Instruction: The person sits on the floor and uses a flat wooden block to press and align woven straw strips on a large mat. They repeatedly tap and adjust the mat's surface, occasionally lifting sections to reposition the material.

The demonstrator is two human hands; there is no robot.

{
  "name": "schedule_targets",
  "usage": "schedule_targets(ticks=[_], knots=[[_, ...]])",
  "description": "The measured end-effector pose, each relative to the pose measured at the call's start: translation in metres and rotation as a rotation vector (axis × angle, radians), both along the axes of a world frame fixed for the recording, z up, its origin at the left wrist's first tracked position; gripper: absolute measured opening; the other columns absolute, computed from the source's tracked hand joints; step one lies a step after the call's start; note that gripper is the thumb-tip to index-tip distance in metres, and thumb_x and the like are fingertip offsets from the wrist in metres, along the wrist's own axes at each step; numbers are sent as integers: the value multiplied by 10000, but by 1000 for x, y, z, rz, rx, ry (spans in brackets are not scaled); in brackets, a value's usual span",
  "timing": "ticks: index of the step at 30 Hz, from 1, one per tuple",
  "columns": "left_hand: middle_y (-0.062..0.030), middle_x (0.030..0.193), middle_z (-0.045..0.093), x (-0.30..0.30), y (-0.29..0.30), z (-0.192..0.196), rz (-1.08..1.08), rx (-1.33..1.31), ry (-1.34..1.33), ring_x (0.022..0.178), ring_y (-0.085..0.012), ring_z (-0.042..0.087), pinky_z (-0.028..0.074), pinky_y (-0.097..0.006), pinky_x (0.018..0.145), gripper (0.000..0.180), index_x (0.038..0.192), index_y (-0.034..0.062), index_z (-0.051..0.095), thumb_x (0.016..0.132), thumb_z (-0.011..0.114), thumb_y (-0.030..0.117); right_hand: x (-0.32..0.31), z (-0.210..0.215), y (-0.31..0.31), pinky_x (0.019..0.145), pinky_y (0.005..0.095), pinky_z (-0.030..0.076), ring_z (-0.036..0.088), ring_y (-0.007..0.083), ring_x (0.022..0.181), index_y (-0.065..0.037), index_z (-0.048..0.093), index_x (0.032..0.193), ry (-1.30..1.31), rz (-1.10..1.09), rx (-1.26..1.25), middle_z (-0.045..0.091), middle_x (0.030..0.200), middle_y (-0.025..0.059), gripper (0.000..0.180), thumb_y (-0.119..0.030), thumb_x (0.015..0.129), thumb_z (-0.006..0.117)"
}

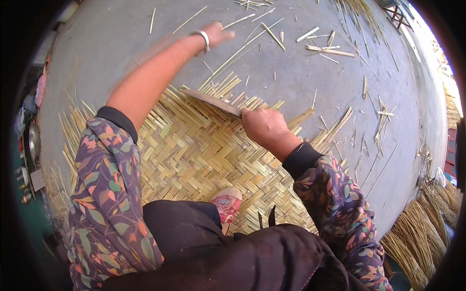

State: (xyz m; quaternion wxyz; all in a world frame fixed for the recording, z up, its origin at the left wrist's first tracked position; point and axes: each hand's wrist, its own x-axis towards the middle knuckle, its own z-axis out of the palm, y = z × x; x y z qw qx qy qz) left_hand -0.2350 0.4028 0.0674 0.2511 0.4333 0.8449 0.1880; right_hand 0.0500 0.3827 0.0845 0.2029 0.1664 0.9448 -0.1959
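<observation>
Nearest you, one pink shoe point(227, 202) rests on one woven mat point(194, 150) of pale yellow strips in a herringbone pattern, lying on the grey floor point(301, 82) with loose strip ends fanning from its far edge. Your right hand point(264, 126) is closed in a fist around one flat, dark blade point(211, 101), which lies across the mat's far edge. Farther off, your left hand point(217, 33), with one bracelet point(204, 39) at the wrist, is blurred above scattered strips; you cannot tell how open it is.

Floral purple sleeves point(104, 203) with black cuffs, silver bracelet point(204, 39), dark trousers.
</observation>
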Motion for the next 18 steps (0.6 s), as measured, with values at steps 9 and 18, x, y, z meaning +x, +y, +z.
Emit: schedule_targets(ticks=[9, 18], knots=[[-216, 1057, 680, 52, -37, -66, -123, -403, 265, 1021, -384, 648, 526, -453, 859, 227, 990, 54, 715, 815, 616, 159, -8, 14, -5, 675, 429, 564, 707, 324, 806, -55, 688, 913, 21, 27, 18, 710, 856, 156, 180, -122, 848, 534], [-186, 871, 697, 51, -50, -66, -138, -177, 243, 806, -335, 685, 549, -422, 729, 102, 869, 9, 624, 832, 544, 61, -12, 14, -12, 653, 420, 565, 711, 311, 795, -52, 675, 914, 74, 27, 33, 714, 840, 136, 168, -127, 875, 530]])
